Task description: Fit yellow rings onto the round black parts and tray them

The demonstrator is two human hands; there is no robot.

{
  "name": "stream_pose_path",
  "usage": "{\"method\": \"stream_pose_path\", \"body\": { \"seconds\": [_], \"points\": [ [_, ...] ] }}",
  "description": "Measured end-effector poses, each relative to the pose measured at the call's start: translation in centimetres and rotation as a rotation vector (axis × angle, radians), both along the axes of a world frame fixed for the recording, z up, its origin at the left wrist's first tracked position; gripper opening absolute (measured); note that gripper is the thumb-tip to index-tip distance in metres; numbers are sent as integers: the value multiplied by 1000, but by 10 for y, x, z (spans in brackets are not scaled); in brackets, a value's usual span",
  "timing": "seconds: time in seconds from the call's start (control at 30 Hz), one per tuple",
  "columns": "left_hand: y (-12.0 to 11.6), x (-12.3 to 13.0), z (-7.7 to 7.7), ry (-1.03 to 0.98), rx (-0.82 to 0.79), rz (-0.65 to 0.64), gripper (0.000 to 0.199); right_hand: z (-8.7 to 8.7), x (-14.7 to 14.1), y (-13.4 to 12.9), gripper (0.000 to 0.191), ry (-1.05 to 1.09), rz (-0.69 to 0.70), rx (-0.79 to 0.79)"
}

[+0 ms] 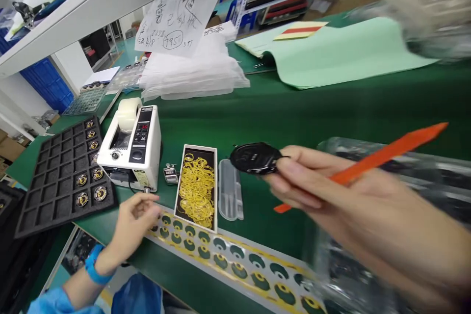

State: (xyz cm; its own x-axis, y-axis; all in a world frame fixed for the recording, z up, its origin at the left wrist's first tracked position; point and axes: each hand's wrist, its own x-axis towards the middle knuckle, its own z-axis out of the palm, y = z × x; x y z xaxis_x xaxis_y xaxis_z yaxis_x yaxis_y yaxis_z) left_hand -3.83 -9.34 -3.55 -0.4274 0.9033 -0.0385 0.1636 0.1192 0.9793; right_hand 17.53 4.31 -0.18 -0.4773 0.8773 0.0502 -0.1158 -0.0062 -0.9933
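Observation:
My right hand (324, 191) grips a round black part (254, 158), watch-like in shape, between thumb and fingertips, above the green table. A flat orange stick (390, 153) with a pointed end is tucked through the same hand. At the near edge of the table, my left hand (134, 218) rests over the left end of a clear strip of ring-shaped yellow stickers (230, 261). Its fingers are loosely curled, with thumb and index tips apart and nothing visible between them. Beside the strip stands a white box of thin yellow rings (196, 186).
A white tape dispenser (130, 149) stands left of the box, beside a black compartment tray (59, 171) with several round parts. Between lie a metal counter (170, 174) and a clear plastic case (228, 190). Plastic-wrapped trays (353, 260) are at right; green sheets (342, 54) lie behind.

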Motion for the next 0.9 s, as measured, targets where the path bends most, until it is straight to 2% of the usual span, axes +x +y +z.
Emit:
{"method": "stream_pose_path", "body": {
  "seconds": [0.07,0.17,0.27,0.37,0.43,0.53,0.6,0.67,0.73,0.83,0.9],
  "points": [
    [-8,-19,-11,-92,-44,103,51,-3,2,8,53,1,-23,34],
    [-4,-38,-17,-83,-9,207,57,-5,3,13,52,-12,-43,63],
    [4,-39,-9,-6,94,295,40,-1,4,11,52,-42,-59,67],
    [6,-32,10,128,228,325,30,2,5,10,54,-95,-66,76],
    [7,-29,28,329,245,213,23,3,6,11,55,-117,-63,104],
    [14,-28,59,726,103,-105,16,3,8,14,53,-117,-42,147],
    [21,-25,78,823,68,-223,20,5,10,15,52,-97,-4,157],
    [31,-18,94,803,165,-281,23,8,12,16,51,-80,57,153],
    [43,-4,103,705,302,-379,25,12,13,17,49,-51,120,146],
    [64,22,101,497,382,-575,28,13,14,20,47,43,223,133],
    [79,36,91,397,384,-618,29,12,15,22,48,104,280,121]
  ]
}}
